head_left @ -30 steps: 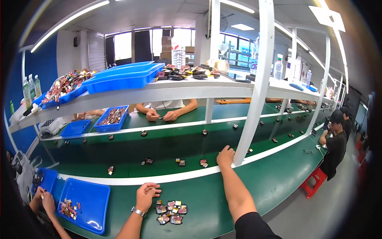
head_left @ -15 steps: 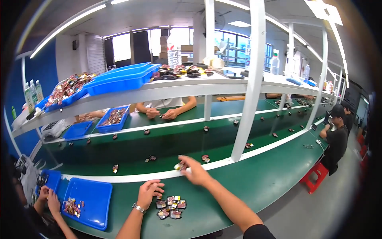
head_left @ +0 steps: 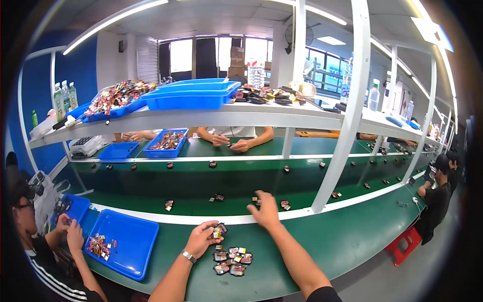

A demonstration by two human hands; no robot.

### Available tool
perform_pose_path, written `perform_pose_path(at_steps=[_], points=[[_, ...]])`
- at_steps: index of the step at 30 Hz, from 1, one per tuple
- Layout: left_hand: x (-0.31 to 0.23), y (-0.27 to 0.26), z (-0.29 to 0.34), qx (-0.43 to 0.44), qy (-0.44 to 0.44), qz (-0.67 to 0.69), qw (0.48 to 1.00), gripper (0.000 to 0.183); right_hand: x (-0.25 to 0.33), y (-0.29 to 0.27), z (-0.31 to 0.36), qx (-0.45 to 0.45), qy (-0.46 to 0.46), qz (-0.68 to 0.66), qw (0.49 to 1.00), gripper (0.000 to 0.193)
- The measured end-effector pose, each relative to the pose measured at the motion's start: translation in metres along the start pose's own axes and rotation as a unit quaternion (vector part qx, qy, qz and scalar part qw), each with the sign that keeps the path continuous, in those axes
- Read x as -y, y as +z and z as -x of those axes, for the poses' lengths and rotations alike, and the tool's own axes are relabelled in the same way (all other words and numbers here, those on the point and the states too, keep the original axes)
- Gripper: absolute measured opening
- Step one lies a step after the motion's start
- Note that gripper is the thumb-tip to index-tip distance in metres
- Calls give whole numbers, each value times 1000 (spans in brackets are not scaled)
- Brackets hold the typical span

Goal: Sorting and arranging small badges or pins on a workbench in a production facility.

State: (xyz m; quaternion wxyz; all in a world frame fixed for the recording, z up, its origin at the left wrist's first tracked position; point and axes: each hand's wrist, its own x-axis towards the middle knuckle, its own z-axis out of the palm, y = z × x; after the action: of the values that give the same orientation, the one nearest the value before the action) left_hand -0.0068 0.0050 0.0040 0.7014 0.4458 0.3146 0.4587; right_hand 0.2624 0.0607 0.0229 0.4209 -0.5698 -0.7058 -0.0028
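Note:
My left hand point(head_left: 200, 240), with a metal-band watch at the wrist, is closed on a small dark pack point(head_left: 220, 230) that shows red, white and yellow on top. Just below it on the green bench lies a cluster of several similar packs point(head_left: 233, 257). My right hand point(head_left: 266, 211) reaches across the white rail over the sunken green belt, fingers spread and holding nothing. One pack point(head_left: 255, 200) lies on the belt by its fingers, partly hidden; another pack point(head_left: 285, 205) sits just to the right.
A blue tray point(head_left: 143, 251) with loose small pieces stands at left, beside a co-worker's hands point(head_left: 75, 234). White posts point(head_left: 347, 126) carry a shelf point(head_left: 241, 115) above the belt, holding blue trays and bottles. Another person's hands point(head_left: 231, 143) work opposite. A red stool point(head_left: 405, 245) stands right.
The pack that was in my right hand is gone from it, and my left hand now holds one. My right hand has opened and moved over the belt. The view has shifted.

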Motion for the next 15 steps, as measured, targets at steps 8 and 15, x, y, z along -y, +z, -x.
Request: perform_pose_path(at_steps=[8,15], points=[[-3,3,-3,16,-18,78,997,23,-60,44,-18,-11,120,124,985,54],[-7,-1,6,44,-19,82,996,56,14,12,33,190,24,-141,971,51]])
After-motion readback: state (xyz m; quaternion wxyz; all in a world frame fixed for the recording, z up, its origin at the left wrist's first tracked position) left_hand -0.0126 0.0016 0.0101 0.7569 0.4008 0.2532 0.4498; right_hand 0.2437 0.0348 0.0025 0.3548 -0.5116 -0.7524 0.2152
